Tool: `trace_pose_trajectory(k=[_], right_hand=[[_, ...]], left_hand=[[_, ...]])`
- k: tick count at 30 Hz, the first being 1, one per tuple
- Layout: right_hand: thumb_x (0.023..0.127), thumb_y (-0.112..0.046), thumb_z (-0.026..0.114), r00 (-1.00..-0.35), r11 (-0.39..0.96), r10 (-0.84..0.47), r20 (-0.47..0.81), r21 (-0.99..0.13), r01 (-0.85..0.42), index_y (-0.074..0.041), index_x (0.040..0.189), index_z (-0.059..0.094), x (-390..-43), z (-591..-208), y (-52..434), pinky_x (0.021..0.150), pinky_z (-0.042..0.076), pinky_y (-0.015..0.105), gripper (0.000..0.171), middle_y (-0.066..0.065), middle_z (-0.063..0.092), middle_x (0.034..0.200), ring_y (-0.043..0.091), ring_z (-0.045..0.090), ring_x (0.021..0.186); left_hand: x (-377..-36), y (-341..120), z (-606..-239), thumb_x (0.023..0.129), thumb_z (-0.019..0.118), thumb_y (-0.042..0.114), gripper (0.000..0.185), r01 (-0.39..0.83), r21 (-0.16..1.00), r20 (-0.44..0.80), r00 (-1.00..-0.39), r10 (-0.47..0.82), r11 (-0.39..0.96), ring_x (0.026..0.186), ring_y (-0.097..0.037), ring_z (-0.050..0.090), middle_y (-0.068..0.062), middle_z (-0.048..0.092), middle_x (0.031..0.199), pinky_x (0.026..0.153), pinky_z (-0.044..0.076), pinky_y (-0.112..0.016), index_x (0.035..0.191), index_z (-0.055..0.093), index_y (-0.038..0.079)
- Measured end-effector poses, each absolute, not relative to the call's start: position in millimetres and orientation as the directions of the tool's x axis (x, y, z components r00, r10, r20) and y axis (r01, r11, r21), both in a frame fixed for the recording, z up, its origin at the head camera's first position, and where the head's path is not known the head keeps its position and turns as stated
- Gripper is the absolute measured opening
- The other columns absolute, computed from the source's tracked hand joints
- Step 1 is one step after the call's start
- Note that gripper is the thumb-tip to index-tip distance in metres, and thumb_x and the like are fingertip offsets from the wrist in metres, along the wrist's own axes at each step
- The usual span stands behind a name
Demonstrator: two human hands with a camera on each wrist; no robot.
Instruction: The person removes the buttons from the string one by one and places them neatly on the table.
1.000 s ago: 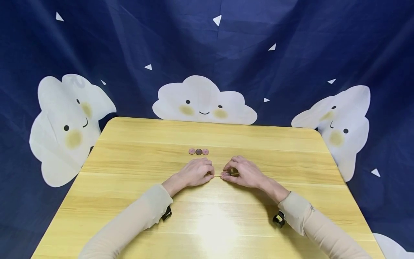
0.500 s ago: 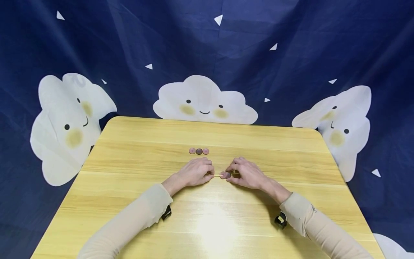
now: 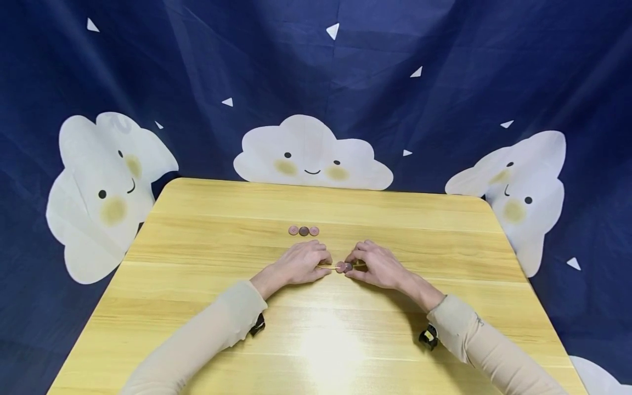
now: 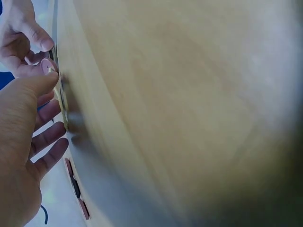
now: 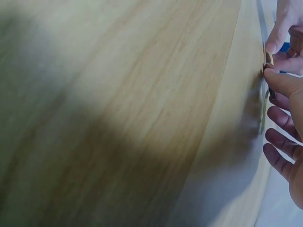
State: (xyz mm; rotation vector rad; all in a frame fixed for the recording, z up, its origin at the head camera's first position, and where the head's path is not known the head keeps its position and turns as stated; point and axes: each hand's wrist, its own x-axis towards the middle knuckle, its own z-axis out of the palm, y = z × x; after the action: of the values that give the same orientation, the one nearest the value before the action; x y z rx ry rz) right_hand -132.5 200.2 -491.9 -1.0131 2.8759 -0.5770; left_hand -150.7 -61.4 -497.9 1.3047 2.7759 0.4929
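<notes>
In the head view, my left hand [image 3: 302,263] pinches a thin yellow cord [image 3: 336,268] between thumb and fingers. Close by on the right, my right hand [image 3: 377,266] holds a pink round button [image 3: 340,267] and a darker brown button [image 3: 349,266], which overlap at its fingertips. The cord meets the pink button and shows again inside the right hand. In the left wrist view the pink button [image 4: 46,65] stands on edge beyond the left thumb. More cord [image 5: 263,116] hangs below the right thumb in the right wrist view. Fingers hide the cord's ends.
Behind the hands, a row of three buttons lies on the wooden table [image 3: 316,208]: a pink one [image 3: 293,230], a dark brown one [image 3: 303,231] and another pink one [image 3: 314,231]. A dark blue cloth [image 3: 296,66] with printed clouds hangs around the table's far edges.
The pink button has come out from between the right fingers into plain sight beside the dark one. My left hand has shifted slightly right, nearer the button. The row of three is unmoved.
</notes>
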Motion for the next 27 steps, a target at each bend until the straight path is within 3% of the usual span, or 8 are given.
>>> trace_pose_trajectory(k=[11, 22, 27], right_hand=[[0.090, -0.039, 0.083, -0.783, 0.712, -0.614, 0.094, -0.361, -0.602, -0.023, 0.110, 0.079, -132, -490, 202, 0.075, 0.050, 0.025, 0.026, -0.006, 0.070, 0.100, 0.013, 0.059, 0.091], [0.091, -0.039, 0.081, -0.780, 0.706, -0.619, 0.089, -0.373, -0.602, -0.022, 0.111, 0.078, -132, -490, 203, 0.076, 0.050, 0.025, 0.026, -0.005, 0.070, 0.102, 0.013, 0.060, 0.093], [0.091, -0.039, 0.081, -0.783, 0.706, -0.617, 0.084, -0.380, -0.597, -0.021, 0.111, 0.078, -131, -490, 203, 0.078, 0.051, 0.026, 0.026, -0.005, 0.070, 0.103, 0.014, 0.061, 0.094]], left_hand=[[-153, -47, -499, 0.098, 0.072, 0.043, 0.030, 0.753, 0.291, 0.092, -0.637, 0.766, 0.591, 0.099, -0.011, 0.063, 0.005, 0.072, 0.110, 0.085, 0.057, -0.029, 0.118, 0.076, 0.020], [-154, -41, -499, 0.096, 0.075, 0.040, 0.022, 0.757, 0.314, 0.109, -0.629, 0.770, 0.574, 0.092, -0.010, 0.059, 0.007, 0.071, 0.105, 0.078, 0.053, -0.025, 0.111, 0.077, 0.023], [-154, -41, -499, 0.097, 0.074, 0.040, 0.021, 0.752, 0.326, 0.105, -0.631, 0.769, 0.573, 0.095, -0.010, 0.061, 0.007, 0.072, 0.108, 0.081, 0.055, -0.026, 0.110, 0.077, 0.024]])
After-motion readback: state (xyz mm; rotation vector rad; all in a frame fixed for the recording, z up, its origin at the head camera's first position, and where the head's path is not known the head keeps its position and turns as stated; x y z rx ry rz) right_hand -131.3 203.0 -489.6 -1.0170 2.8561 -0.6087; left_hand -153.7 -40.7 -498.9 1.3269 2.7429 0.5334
